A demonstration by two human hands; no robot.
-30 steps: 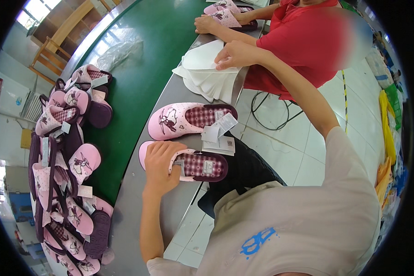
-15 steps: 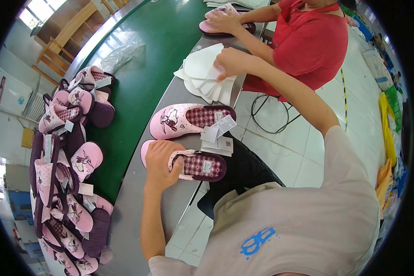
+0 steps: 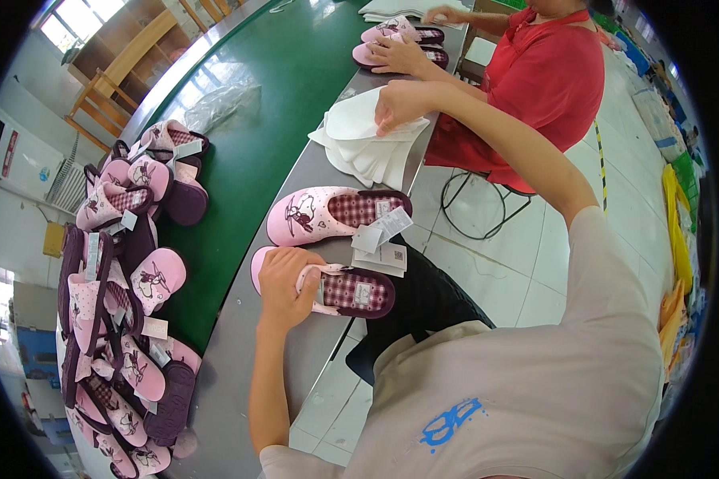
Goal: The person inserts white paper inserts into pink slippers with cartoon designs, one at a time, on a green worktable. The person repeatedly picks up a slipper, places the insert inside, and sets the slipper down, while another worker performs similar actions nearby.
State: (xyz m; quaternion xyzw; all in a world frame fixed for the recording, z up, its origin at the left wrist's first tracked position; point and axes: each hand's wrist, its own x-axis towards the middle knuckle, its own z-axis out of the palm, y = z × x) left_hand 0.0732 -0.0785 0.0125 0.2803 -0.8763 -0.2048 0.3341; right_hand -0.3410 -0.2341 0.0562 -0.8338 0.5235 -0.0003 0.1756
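My left hand (image 3: 286, 289) is closed over the pink toe of the nearer slipper (image 3: 363, 294), its thumb at the opening. That slipper has a dark checked insole and a dark sole edge. Just beyond it lies a matching slipper (image 3: 303, 215) with a cartoon print, and white tags (image 3: 385, 227) hang between the two. My right hand (image 3: 403, 105) is pinched at the edge of the top piece in a fanned stack of white slipper-shaped inserts (image 3: 359, 116). How many pieces the fingers hold is hidden.
Many pink and purple slippers are heaped (image 3: 136, 303) at the left on the green table (image 3: 240, 168). A clear plastic bag (image 3: 224, 104) lies beyond them. At the far right, a person in red (image 3: 535, 88) handles another pair of slippers (image 3: 375, 52) beside more white sheets (image 3: 399, 8).
My hands keep their places on the slipper and the inserts. The view has shifted slightly. The co-worker's one hand has drawn back on the slippers, and their other hand now shows near the white sheets.
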